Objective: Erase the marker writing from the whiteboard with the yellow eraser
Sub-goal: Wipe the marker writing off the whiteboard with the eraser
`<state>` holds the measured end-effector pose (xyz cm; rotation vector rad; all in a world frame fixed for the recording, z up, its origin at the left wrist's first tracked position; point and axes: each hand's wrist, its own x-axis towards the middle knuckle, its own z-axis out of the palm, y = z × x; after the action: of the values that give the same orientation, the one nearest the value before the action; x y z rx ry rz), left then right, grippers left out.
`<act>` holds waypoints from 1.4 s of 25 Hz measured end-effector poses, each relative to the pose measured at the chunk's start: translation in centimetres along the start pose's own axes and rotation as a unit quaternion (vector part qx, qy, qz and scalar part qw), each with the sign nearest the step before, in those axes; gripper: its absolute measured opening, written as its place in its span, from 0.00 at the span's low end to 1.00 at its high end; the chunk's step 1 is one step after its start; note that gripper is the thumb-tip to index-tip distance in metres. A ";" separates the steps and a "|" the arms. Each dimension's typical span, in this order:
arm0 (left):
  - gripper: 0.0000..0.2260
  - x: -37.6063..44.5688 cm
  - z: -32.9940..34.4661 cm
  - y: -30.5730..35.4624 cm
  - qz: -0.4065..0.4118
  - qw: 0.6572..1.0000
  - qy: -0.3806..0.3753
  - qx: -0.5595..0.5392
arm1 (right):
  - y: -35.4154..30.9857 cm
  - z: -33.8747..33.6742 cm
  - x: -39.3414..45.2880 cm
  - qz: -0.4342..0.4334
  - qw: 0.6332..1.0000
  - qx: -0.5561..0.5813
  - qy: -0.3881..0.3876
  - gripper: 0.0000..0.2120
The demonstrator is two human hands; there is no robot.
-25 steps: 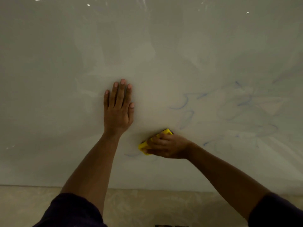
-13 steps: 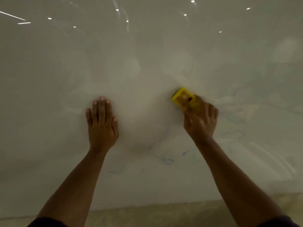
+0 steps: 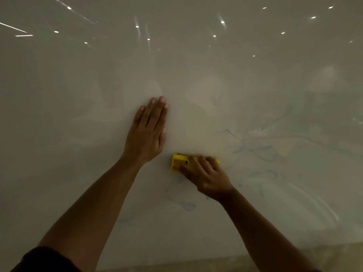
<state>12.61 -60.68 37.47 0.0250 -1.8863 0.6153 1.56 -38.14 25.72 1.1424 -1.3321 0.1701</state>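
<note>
A glossy whiteboard (image 3: 78, 95) fills nearly the whole view. Faint blue marker writing (image 3: 261, 152) smears across its right half, with more strokes (image 3: 186, 207) lower down near the centre. The yellow eraser (image 3: 177, 162) lies flat against the board, and my right hand (image 3: 206, 175) grips it from the right, fingers covering most of it. My left hand (image 3: 148, 132) rests flat on the board just up and left of the eraser, fingers together and holding nothing.
The board's lower edge meets a beige marbled floor (image 3: 245, 260) along the bottom of the view. Ceiling lights reflect as bright dots (image 3: 222, 22) in the upper board. Dark sleeves (image 3: 45, 260) show at the bottom corners.
My right hand has carried the eraser down and to the left, from up beside the writing to just below my left hand. My left hand stays pressed on the board.
</note>
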 end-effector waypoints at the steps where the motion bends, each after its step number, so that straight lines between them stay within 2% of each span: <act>1: 0.30 0.8 0.0 0.3 0.012 1.000 -0.004 0.002 | 1.8 -0.4 0.4 -0.012 1.000 -0.003 0.008 0.20; 2: 0.30 1.5 0.0 0.7 0.017 1.000 -0.006 0.007 | 3.5 -0.5 0.7 0.066 0.997 -0.013 0.038 0.19; 3: 0.30 2.0 0.0 1.1 0.017 1.000 -0.005 0.012 | 4.4 -0.8 1.4 0.216 0.974 0.007 0.069 0.20; 4: 0.30 2.4 0.1 1.5 0.013 1.000 -0.002 0.015 | 4.4 -1.1 2.1 0.343 0.933 0.027 0.103 0.22; 5: 0.30 2.8 0.1 1.8 0.011 1.000 0.000 0.013 | 3.7 -0.8 2.4 0.387 0.917 0.028 0.097 0.23; 6: 0.31 3.3 0.1 2.1 0.011 1.000 -0.001 0.010 | 2.7 -0.4 1.9 0.293 0.953 0.023 0.073 0.24; 7: 0.31 3.7 0.1 2.2 0.015 1.000 -0.004 0.008 | 2.7 -0.5 1.4 0.145 0.989 0.016 0.034 0.25; 8: 0.31 4.3 0.1 2.5 0.024 1.000 -0.005 0.009 | 4.4 -1.0 0.9 0.022 1.000 -0.010 0.009 0.24; 9: 0.31 4.7 0.0 2.6 0.033 0.999 -0.006 0.013 | 6.5 -1.4 0.9 -0.012 1.000 -0.023 0.006 0.22; 10: 0.31 5.3 -0.1 2.7 0.044 0.999 -0.002 0.017 | 8.2 -1.6 1.0 0.046 0.998 -0.029 0.029 0.19; 12: 0.31 6.7 -0.1 3.1 0.067 0.998 0.005 0.017 | 9.1 -2.1 1.2 0.261 0.963 -0.006 0.064 0.19; 13: 0.31 7.5 -0.2 3.5 0.080 0.997 0.005 0.015 | 8.4 -1.7 0.7 0.287 0.956 -0.006 0.054 0.21; 15: 0.31 9.4 -0.3 4.3 0.103 0.995 -0.003 0.004 | 8.3 -1.9 -0.7 0.088 0.996 -0.009 0.000 0.24; 16: 0.31 10.2 -0.3 4.7 0.114 0.993 -0.011 -0.001 | 9.9 -2.7 -1.0 -0.003 0.999 -0.029 -0.027 0.24; 17: 0.32 11.0 -0.4 5.1 0.123 0.992 -0.016 -0.005 | 12.1 -3.5 -1.1 -0.028 0.998 -0.041 -0.029 0.23; 18: 0.32 11.6 -0.4 5.5 0.128 0.992 -0.018 -0.007 | 13.8 -4.0 -1.1 0.030 0.998 -0.050 -0.008 0.22; 20: 0.31 12.6 -0.2 6.4 0.129 0.991 -0.015 -0.009 | 14.4 -4.3 -0.9 0.240 0.970 -0.017 0.042 0.23; 21: 0.31 13.1 -0.1 6.8 0.128 0.992 -0.014 -0.009 | 13.1 -3.6 -1.2 0.264 0.964 -0.008 0.037 0.24; 22: 0.31 13.6 -0.1 7.4 0.126 0.992 -0.009 -0.011 | 11.4 -2.7 -2.0 0.178 0.984 0.009 0.014 0.23; 23: 0.31 14.3 -0.1 8.1 0.124 0.992 -0.001 -0.015 | 10.7 -2.6 -2.8 0.035 0.999 0.020 -0.019 0.21; 24: 0.31 14.8 0.0 8.7 0.118 0.993 0.005 -0.018 | 11.3 -3.0 -3.4 -0.091 0.994 0.016 -0.055 0.19; 25: 0.31 15.2 0.1 9.3 0.111 0.994 0.010 -0.021 | 13.2 -3.7 -3.5 -0.166 0.985 -0.004 -0.057 0.18; 26: 0.32 15.5 0.2 9.9 0.100 0.995 0.014 -0.023 | 15.5 -4.3 -3.7 -0.156 0.987 -0.035 -0.034 0.18; 27: 0.32 15.6 0.5 10.4 0.087 0.996 0.021 -0.023 | 17.6 -4.7 -3.7 -0.061 0.997 -0.054 -0.009 0.19; 28: 0.32 15.8 0.8 11.0 0.071 0.997 0.029 -0.021 | 19.0 -5.3 -3.4 0.089 0.995 -0.043 0.018 0.22; 29: 0.32 15.8 1.1 11.5 0.055 0.998 0.035 -0.017 | 19.5 -5.3 -3.3 0.223 0.973 -0.033 0.044 0.26; 30: 0.32 15.8 1.4 11.9 0.045 0.998 0.040 -0.015 | 19.2 -4.8 -3.5 0.264 0.963 -0.036 0.050 0.28; 31: 0.32 15.8 1.6 12.1 0.043 0.998 0.042 -0.014 | 18.7 -4.3 -4.1 0.197 0.978 -0.051 0.043 0.27; 33: 0.33 16.5 1.8 12.1 0.073 0.996 0.048 -0.005 | 21.3 -5.7 -4.0 -0.003 0.997 -0.072 -0.012 0.21; 34: 0.33 17.0 1.6 11.9 0.099 0.994 0.045 0.003 | 23.4 -6.5 -3.4 -0.019 0.996 -0.083 -0.017 0.18; 35: 0.34 17.6 1.5 11.8 0.130 0.991 0.039 0.008 | 25.3 -6.9 -2.7 0.053 0.994 -0.098 0.002 0.19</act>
<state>0.68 -46.38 47.77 -0.2352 -1.8223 0.7959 -11.82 -19.50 38.65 0.9060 -1.3739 0.1153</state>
